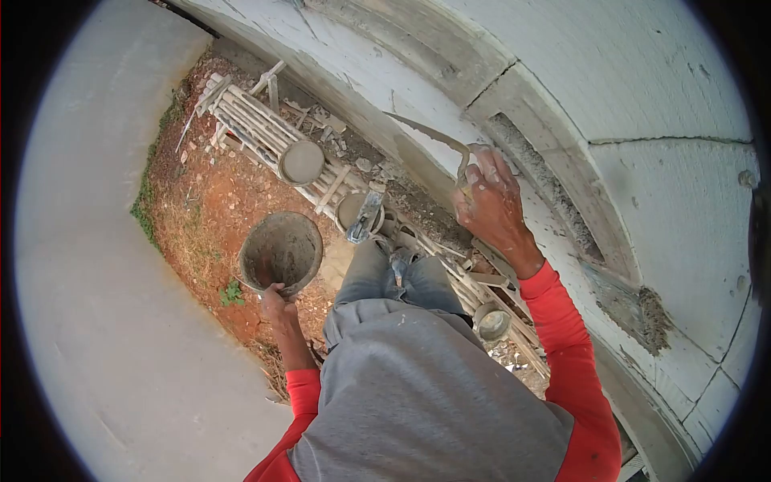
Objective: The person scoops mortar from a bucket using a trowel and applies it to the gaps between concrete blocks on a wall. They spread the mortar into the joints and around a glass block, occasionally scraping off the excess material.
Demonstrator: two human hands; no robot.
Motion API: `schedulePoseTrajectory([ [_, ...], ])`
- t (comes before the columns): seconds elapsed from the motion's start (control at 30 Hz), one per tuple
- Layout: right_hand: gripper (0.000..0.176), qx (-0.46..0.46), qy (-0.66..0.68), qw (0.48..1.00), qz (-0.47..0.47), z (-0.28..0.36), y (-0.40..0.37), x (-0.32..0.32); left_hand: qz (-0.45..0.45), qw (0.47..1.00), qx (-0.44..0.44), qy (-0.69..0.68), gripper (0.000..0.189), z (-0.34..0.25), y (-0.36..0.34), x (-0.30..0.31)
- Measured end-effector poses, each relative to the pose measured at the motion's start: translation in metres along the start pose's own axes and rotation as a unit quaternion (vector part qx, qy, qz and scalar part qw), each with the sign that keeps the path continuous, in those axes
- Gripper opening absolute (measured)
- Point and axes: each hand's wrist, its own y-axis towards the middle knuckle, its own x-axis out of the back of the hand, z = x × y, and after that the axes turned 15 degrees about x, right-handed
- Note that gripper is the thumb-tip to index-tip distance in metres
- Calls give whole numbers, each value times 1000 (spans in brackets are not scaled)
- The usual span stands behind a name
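Observation:
My left hand (277,304) grips the near rim of a round grey bucket (281,253), its inside coated with mortar. At the upper right, my right hand (491,193) is closed round the handle of a trowel (430,131). The trowel's long thin blade lies edge-on along the white block wall (666,209), pointing to the upper left. A strip of wet grey mortar (426,165) shows on the wall below the blade.
Below me a scaffold of bamboo poles (249,112) runs diagonally along the wall. It carries a round mortar-filled container (302,163), another beside my legs, and a smaller pot (491,321). Reddish soil with rubble and a grey paved surface (96,241) lie to the left.

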Motion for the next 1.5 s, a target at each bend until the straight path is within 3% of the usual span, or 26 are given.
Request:
schedulePoseTrajectory([
  [0.23, 35, 89, 17, 995, -46, 8, 94, -16, 0, 1000, -19, 6, 21, 3, 8, 14],
  [0.3, 29, 117, -26, 988, -93, 0, 133, -36, 6, 1000, -16, 4, 21, 4, 19, 37],
  [0.43, 34, 163, -128, 967, -149, -26, 185, -53, -9, 999, 8, -50, 20, 9, 23, 70],
  [0.57, 39, 117, -119, 975, -145, -23, 199, -46, -34, 996, 26, -73, 18, 18, 26, 107],
  [0.67, 42, 144, -162, 965, -147, -30, 202, -55, -45, 998, -2, -44, 14, 27, 25, 132],
  [0.8, 42, 151, -161, 968, -119, -35, 202, -63, -147, 982, 32, -114, 10, 35, -11, 125],
  [0.97, 42, 152, -181, 967, -89, -42, 198, -64, -123, 988, 94, 20, 15, 49, 39, 199],
  [1.03, 42, 153, -172, 969, -88, -43, 201, -62, -143, 984, 59, -89, 18, 60, 56, 202],
  [1.1, 44, 158, -174, 967, -95, -44, 201, -64, -122, 973, -78, 181, 20, 74, 63, 234],
  [1.2, 48, 157, -194, 962, -116, -39, 198, -59, -82, 891, -202, 399, 21, 75, 45, 246],
  [1.3, 52, 146, -184, 965, -114, -43, 199, -69, -85, 964, 7, 251, 22, 48, 93, 241],
  [1.33, 52, 140, -183, 965, -125, -42, 199, -68, -95, 987, 69, 106, 22, 40, 88, 217],
  [1.37, 53, 135, -182, 965, -135, -41, 198, -66, -74, 973, -3, 218, 22, 44, 65, 212],
  [1.43, 53, 130, -171, 967, -135, -37, 194, -66, -75, 890, -172, 417, 22, 47, -19, 169],
  [1.5, 53, 127, -159, 971, -124, -38, 195, -64, -62, 831, -213, 510, 22, 27, -31, 140],
])
